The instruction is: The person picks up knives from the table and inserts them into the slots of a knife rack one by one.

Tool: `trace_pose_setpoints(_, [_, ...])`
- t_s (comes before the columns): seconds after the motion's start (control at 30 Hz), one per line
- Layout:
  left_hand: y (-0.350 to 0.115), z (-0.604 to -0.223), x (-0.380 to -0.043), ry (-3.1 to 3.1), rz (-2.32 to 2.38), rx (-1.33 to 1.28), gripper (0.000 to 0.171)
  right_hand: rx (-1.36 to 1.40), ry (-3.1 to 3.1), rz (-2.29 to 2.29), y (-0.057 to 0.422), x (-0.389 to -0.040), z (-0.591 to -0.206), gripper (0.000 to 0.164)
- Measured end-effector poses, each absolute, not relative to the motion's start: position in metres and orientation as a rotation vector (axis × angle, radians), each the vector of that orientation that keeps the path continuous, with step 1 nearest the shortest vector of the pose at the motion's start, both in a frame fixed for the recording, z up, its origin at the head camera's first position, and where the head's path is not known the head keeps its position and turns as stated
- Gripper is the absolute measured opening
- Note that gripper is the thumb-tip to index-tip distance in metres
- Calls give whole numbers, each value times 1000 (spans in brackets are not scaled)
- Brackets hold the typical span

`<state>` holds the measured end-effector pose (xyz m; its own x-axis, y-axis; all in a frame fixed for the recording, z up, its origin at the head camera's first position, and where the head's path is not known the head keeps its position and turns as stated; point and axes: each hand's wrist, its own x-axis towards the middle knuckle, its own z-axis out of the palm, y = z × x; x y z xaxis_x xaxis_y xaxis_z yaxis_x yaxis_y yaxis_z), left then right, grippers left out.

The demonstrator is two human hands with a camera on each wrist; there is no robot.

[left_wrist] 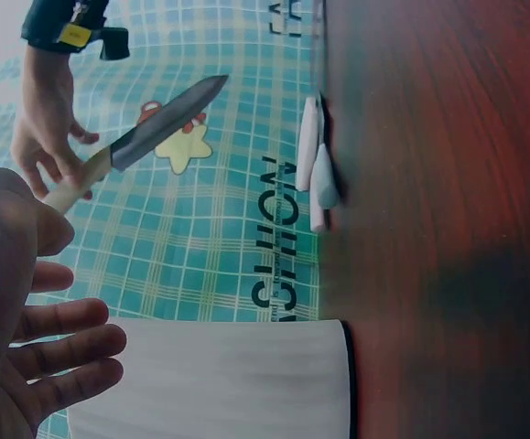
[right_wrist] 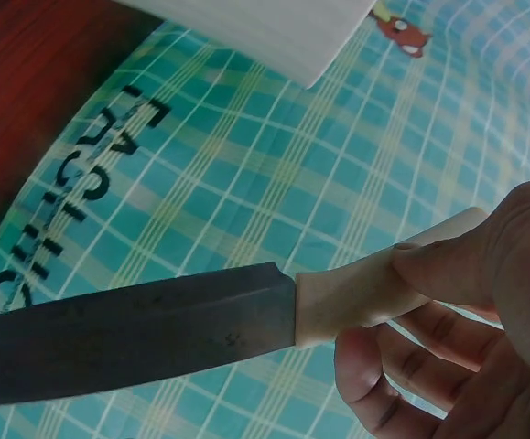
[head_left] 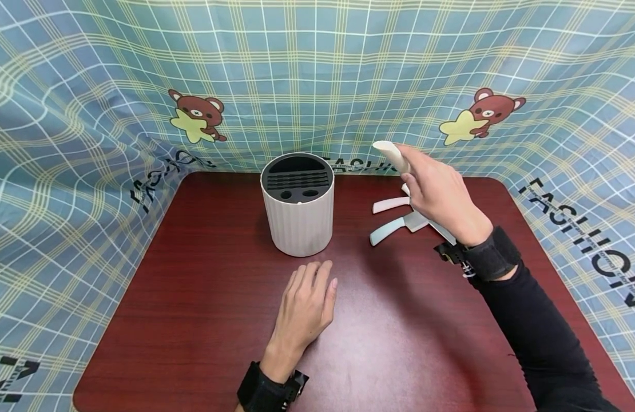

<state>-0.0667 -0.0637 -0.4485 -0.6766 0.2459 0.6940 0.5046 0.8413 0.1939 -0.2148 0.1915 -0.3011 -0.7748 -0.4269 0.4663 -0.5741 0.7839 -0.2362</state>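
Blue-green plaid cloth (head_left: 276, 86) with printed bears and black lettering, draped behind and beside a glossy red-brown wood-grain table (head_left: 194, 286). On it, a white ribbed round knife block (head_left: 302, 226), topped by a black slotted insert (head_left: 297, 182). Near its front, the left hand (head_left: 304, 306), with fingers relaxed and slightly apart; hard to tell whether touching the tabletop. To the block's right, the right hand (head_left: 443, 189), raised, with thumb and fingers clamped on the cream handle of a long grey-bladed knife (right_wrist: 255, 311), well above the table. Below, on the table, a pale-blue-handled knife (head_left: 387, 230), a pale-pink-handled knife (head_left: 391, 205) and a partly hidden off-white handle (head_left: 405, 189).
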Motion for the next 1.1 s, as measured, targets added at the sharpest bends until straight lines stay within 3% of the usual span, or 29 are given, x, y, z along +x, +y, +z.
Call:
trace_pose_setpoints(0.53, [-60,-432,-71,-2234,-520,-554,33,915,-2486,574,168,-187,-288,34])
trace_pose_setpoints(1.1, [-56,-423,-73,-2129,-540,-581,33,1116,-2395,546,152,-162,-283,35])
